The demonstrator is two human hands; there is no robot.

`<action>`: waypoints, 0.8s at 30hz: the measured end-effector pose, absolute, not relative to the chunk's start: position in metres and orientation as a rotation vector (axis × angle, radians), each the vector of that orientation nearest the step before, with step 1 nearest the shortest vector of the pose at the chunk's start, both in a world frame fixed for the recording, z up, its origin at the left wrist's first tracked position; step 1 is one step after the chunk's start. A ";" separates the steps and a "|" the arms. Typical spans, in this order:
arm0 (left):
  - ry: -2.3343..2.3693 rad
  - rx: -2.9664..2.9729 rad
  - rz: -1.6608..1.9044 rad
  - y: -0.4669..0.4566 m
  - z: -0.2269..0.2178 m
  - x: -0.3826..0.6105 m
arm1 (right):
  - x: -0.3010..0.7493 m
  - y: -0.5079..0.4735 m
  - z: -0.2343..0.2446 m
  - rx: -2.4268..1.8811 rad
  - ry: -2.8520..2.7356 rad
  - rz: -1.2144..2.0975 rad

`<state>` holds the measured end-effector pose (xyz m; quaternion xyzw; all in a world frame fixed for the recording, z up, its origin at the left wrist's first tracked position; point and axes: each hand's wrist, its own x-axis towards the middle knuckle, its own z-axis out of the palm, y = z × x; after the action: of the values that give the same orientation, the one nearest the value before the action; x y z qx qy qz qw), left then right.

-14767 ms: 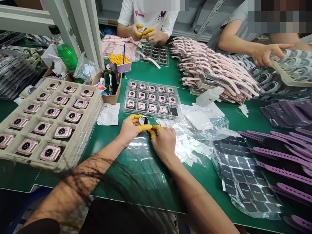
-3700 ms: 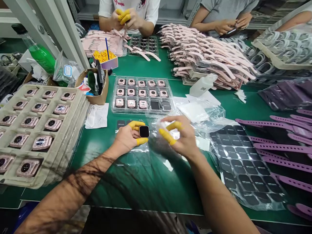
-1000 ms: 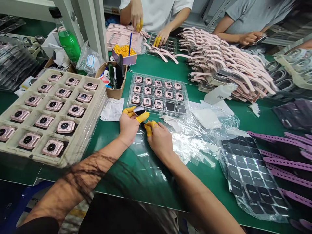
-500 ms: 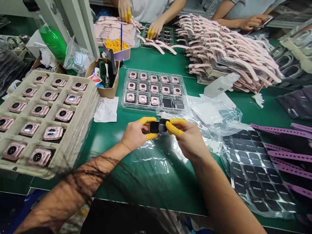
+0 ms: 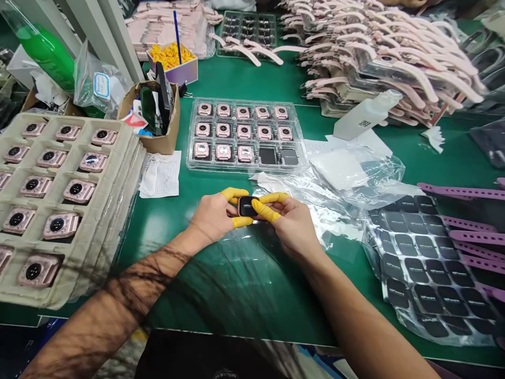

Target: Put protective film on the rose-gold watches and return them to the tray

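Note:
My left hand point(image 5: 215, 216) and my right hand point(image 5: 290, 223) meet over the green table, both wearing yellow finger cots. Between their fingertips they pinch a small watch body point(image 5: 246, 206) with a black screen face up and a pink rim. My right thumb and forefinger press on its right edge; my left thumb and forefinger grip its left side. Just beyond it lies a clear tray point(image 5: 193, 160) of pink watch bodies, with two black ones at its near right. Under my hands lies a clear plastic sheet point(image 5: 236, 252).
A stack of pulp trays point(image 5: 118, 158) with pink watch bodies stands at left. Sheets of black screen films point(image 5: 426, 268) lie at right, purple straps point(image 5: 457, 192) beyond. A cardboard box point(image 5: 169, 131), white bottle point(image 5: 365, 113), paper point(image 5: 160, 173), crumpled plastic bags point(image 5: 347, 184) and pink straps point(image 5: 386, 58) fill the back.
My hands have drawn closer together on the watch body, and my right fingers now lie over its right edge. The view has tilted down; the people opposite have left the picture.

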<state>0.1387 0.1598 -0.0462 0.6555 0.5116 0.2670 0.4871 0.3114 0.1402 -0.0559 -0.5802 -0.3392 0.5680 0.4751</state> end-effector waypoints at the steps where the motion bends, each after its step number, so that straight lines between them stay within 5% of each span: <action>1: 1.249 1.596 0.651 0.160 -0.046 0.139 | 0.311 0.140 -0.055 -1.425 -0.830 1.385; 24: 1.273 1.632 0.612 0.160 -0.047 0.139 | 0.312 0.137 -0.060 -1.462 -0.904 1.361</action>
<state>0.1392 0.1604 -0.0469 0.6666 0.5198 0.2501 0.4721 0.3118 0.1374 -0.0602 -0.5931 -0.3668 0.5521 0.4571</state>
